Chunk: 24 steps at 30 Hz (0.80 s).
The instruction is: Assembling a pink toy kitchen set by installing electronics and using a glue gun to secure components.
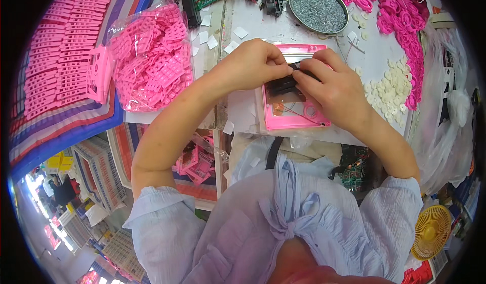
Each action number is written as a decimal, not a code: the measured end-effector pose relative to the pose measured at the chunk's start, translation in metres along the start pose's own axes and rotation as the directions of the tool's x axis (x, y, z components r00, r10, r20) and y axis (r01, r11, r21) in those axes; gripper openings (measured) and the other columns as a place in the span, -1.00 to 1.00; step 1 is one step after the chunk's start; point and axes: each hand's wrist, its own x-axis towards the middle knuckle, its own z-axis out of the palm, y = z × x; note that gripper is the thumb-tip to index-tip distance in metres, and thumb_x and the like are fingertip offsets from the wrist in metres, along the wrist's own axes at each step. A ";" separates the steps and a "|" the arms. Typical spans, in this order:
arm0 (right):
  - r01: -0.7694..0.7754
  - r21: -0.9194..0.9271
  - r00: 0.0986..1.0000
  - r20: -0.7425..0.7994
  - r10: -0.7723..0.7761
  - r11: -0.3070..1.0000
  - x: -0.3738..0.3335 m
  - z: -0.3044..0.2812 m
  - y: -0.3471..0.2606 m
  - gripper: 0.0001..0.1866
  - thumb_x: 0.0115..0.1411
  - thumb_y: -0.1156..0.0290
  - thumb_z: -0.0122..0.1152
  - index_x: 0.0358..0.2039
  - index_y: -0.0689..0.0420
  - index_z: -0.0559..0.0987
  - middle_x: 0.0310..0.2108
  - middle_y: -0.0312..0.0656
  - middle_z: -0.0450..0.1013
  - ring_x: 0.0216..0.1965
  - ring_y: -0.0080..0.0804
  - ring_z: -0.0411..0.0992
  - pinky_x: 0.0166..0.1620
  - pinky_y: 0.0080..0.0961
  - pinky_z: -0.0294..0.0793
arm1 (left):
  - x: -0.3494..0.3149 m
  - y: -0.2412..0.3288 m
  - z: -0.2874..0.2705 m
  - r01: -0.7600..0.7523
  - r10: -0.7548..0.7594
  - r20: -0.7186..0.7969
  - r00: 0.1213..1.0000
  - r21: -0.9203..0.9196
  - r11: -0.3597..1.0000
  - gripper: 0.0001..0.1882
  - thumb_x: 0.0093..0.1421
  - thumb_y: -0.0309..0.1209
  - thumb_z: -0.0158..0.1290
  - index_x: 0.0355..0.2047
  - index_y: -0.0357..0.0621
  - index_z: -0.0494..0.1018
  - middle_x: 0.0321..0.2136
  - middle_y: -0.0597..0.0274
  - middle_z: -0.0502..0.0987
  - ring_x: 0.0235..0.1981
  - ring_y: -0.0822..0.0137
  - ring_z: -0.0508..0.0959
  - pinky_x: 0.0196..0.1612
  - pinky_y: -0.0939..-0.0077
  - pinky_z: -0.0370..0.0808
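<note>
Pinching with curled left hand and bent-fingered right hand — thumbs and fingertips drawn nearly together — at the upper edge of a black plastic block-like part. Held over a pink rectangular plastic casing set on the white table; cannot tell whether seated inside. Farther up, near a round dish of small silvery metal pieces. Rightward, beside heaped white plastic discs. Leftward, past scattered white paper squares — to pink grid-like plastic parts, bagged in clear film.
</note>
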 end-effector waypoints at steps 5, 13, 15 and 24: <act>0.044 0.030 0.999 -0.003 -0.044 0.999 -0.004 0.001 0.004 -0.71 -0.08 0.40 0.27 -0.27 0.14 0.61 -0.29 -0.31 0.47 -0.21 -0.32 0.45 -0.29 -0.50 0.56 | 0.001 0.004 -0.001 0.027 -0.026 0.045 0.999 -0.014 1.000 -0.78 0.19 -0.36 0.23 -0.35 -0.33 0.63 -0.54 0.28 0.59 -0.49 0.55 0.49 -0.41 0.57 0.43; 0.084 -0.061 0.996 0.031 -0.082 0.995 -0.001 -0.004 -0.001 -0.78 -0.08 0.39 0.25 -0.37 0.16 0.61 -0.36 -0.29 0.45 -0.27 -0.36 0.45 -0.32 -0.51 0.54 | -0.001 0.006 0.001 -0.015 0.015 0.005 1.000 0.052 0.999 -0.80 0.13 -0.39 0.22 -0.40 -0.33 0.61 -0.56 0.24 0.60 -0.51 0.52 0.50 -0.44 0.52 0.44; 0.093 -0.104 0.991 0.106 -0.082 0.990 0.002 -0.009 -0.005 -0.80 -0.07 0.38 0.24 -0.39 0.16 0.61 -0.38 -0.28 0.43 -0.28 -0.35 0.44 -0.29 -0.48 0.53 | -0.002 0.006 0.002 -0.022 0.023 -0.008 1.000 0.072 0.997 -0.79 0.12 -0.38 0.22 -0.41 -0.34 0.60 -0.57 0.22 0.59 -0.53 0.50 0.50 -0.45 0.51 0.44; 0.080 -0.189 0.962 0.273 -0.026 0.979 0.014 -0.013 -0.016 -0.79 -0.04 0.38 0.23 -0.36 0.16 0.63 -0.38 -0.23 0.43 -0.27 -0.28 0.44 -0.21 -0.40 0.51 | 0.002 0.011 0.000 -0.066 0.069 -0.032 0.997 0.106 0.992 -0.80 0.10 -0.38 0.17 -0.44 -0.33 0.55 -0.63 0.19 0.54 -0.60 0.45 0.47 -0.50 0.45 0.41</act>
